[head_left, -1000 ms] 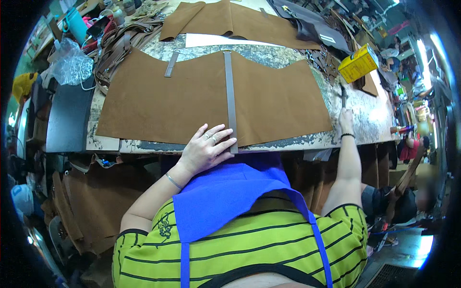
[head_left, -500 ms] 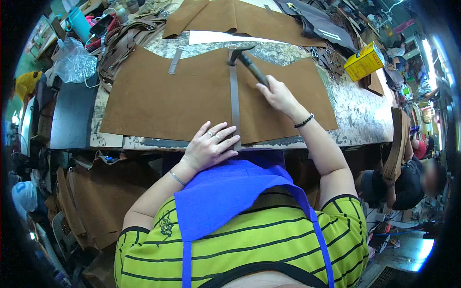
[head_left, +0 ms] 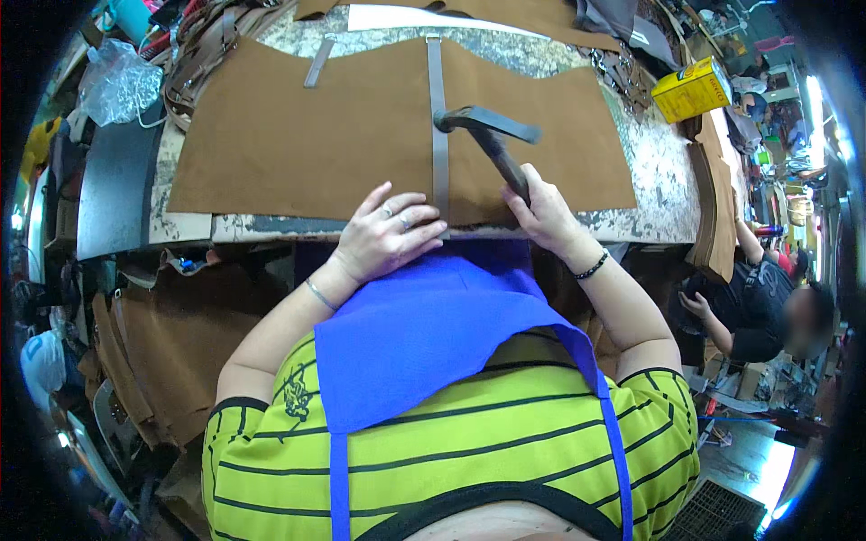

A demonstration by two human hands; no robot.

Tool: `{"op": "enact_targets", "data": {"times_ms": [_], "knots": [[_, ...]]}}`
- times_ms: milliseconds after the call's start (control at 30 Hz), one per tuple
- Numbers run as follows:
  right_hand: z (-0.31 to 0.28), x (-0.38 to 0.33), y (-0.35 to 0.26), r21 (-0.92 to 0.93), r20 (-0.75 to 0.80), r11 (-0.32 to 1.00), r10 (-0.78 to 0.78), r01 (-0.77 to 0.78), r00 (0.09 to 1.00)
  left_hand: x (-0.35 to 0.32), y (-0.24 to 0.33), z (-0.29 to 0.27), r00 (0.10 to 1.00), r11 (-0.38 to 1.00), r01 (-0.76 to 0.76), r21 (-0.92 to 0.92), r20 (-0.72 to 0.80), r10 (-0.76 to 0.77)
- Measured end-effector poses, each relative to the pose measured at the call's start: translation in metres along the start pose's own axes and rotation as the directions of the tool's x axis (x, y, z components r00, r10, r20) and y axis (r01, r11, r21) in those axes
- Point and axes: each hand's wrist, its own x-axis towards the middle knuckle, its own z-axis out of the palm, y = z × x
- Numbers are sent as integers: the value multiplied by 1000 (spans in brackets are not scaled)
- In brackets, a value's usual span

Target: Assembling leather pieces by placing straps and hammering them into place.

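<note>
A wide brown leather-like panel (head_left: pixel 298 135) lies flat on the worktable in front of me. Down its middle runs a narrow grey-brown strap (head_left: pixel 438 171) with a metal ring at its far end. My right hand (head_left: pixel 546 212) grips the handle of a hammer (head_left: pixel 492 122), whose head is over the strap's middle; whether it touches cannot be made out. My left hand (head_left: pixel 388 230), wearing rings, rests with fingers spread on the strap's near end at the table edge. A shorter strap (head_left: pixel 319 61) is on the panel's upper left.
On the right stands a yellow tin (head_left: pixel 691 90) beside small metal hardware (head_left: pixel 622 77). A plastic bag (head_left: pixel 122 83) and a bundle of straps (head_left: pixel 203 68) are at the left. Another person (head_left: pixel 767 302) is at the right by stacked brown pieces (head_left: pixel 714 212).
The hammer and my right hand have come nearer along the strap, from its far end to its middle. My left hand stays at the near end. The view has shifted.
</note>
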Motion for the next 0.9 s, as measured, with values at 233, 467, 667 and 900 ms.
{"op": "enact_targets", "data": {"times_ms": [233,467,667,900], "knots": [[2,-35,-17,-127,176,983,156,-135,972,-1,0,6,998,1000,-14,2,-56,14],[11,-61,-4,-43,105,998,42,-38,994,-6,4,9,994,999,-39,19,-103,41],[14,-73,1,-14,61,998,-55,56,997,-9,9,6,993,994,-62,-91,-111,52],[-26,-70,16,-312,-11,938,-162,150,987,2,-39,-55,952,967,254,11,-180,-248]]}}
